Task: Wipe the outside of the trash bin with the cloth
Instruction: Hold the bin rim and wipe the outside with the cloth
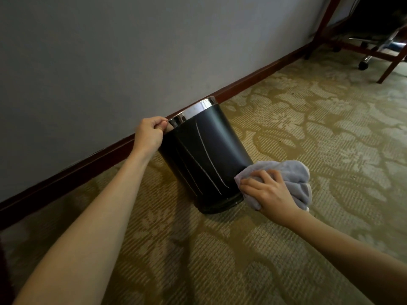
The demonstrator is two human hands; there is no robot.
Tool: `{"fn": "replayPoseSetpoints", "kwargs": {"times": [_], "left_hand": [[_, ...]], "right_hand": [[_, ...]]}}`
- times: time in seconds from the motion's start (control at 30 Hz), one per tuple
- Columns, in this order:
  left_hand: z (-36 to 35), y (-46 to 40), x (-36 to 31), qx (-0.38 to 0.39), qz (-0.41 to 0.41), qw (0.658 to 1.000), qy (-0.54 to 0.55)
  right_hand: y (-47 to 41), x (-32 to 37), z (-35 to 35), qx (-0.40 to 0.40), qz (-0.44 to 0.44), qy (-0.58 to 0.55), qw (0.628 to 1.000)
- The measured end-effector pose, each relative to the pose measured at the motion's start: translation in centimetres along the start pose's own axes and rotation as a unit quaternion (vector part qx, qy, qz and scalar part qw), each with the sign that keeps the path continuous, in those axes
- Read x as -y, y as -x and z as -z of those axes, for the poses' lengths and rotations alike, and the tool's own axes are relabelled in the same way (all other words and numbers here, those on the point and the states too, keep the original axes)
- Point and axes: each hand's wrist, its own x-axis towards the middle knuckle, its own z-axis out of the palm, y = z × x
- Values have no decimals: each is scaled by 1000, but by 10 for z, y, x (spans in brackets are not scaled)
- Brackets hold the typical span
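A wheeled chair (374,47) and a wooden desk leg (391,64) stand well apart at far right. The black trash bin (207,155) stands on patterned carpet (308,119) beside the skirting board (253,78). The left hand (149,133) pinches its chrome rim; the right hand (273,192) clutches the grey cloth (293,179) against the bin's lower side.

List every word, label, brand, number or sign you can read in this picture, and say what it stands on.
None: no readable text shows anywhere.
Trash bin: only pale streaks on its black side and a plain chrome rim, no label or brand in view.
Cloth: plain grey, no tag visible.
Wall and carpet: no writing.
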Motion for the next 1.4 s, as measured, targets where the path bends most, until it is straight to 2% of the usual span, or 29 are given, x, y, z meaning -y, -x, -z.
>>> {"fn": "replayPoseSetpoints", "kwargs": {"times": [0.17,0.27,0.3,0.4,0.43,0.5,0.53,0.6,0.73,0.83,1.03,1.13,1.23,1.4], "left_hand": [[-7,14,-9,20,-25,999,-2],[-22,19,-24,43,-51,998,-14],[-26,20,-30,49,-59,997,-16],[-38,23,-45,57,-85,994,-23],[-42,24,-48,58,-95,993,-25],[-49,26,-54,62,-115,991,-32],[-52,27,-56,64,-121,990,-35],[-55,28,-58,63,-128,989,-40],[-52,25,-56,51,-126,990,-39],[-46,17,-47,41,-91,994,-40],[-18,-1,-14,5,-24,1000,-18],[-5,1,1,-8,14,1000,-5],[3,6,10,-16,32,999,9],[0,11,10,5,11,1000,7]], "right_hand": [[-16,-4,0,-46,-15,-43,998],[-35,-1,12,-100,-65,-46,992],[-45,-3,17,-113,-60,-51,991],[-75,-17,32,-119,59,-165,977],[-84,-21,38,-119,47,-176,976],[-92,-21,48,-155,-81,-111,978],[-94,-21,52,-180,-116,-87,973],[-93,-21,52,-210,-108,-90,968],[-91,-25,44,-180,-94,-106,973],[-72,-16,27,-132,-86,-88,984],[-18,0,-4,-48,-17,-3,999],[-21,3,-2,-21,3,23,999],[-34,10,3,-23,-8,6,1000],[-62,15,11,-80,-45,-47,995]]}}
